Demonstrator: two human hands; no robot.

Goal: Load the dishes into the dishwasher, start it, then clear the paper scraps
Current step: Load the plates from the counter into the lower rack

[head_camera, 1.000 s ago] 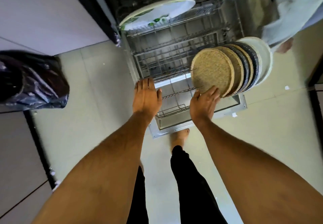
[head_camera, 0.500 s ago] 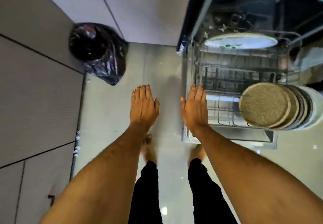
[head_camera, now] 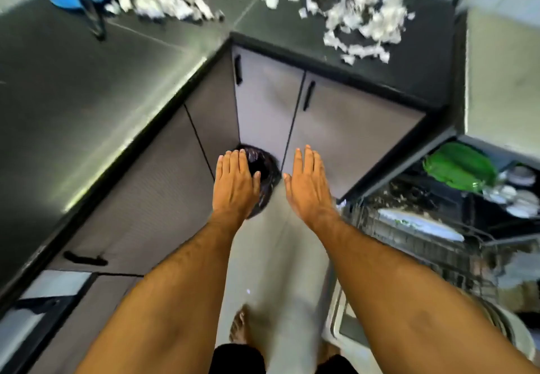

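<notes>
With my left hand (head_camera: pixel 235 182) and right hand (head_camera: pixel 306 182) flat and empty, I should finish loading the open wire-racked dishwasher (head_camera: pixel 432 236) before touching the white paper scraps (head_camera: pixel 362 20) on the black desk (head_camera: pixel 87 81).

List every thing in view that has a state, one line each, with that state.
left hand: open, fingers straight, holds nothing
right hand: open, fingers straight, holds nothing
dishwasher: door open, rack pulled out
white plate: loaded in the rack
green item: loaded in the upper rack
paper scraps: scattered on the counter, not cleared
cabinet doors: closed
black bin bag: on the floor in the corner
</notes>
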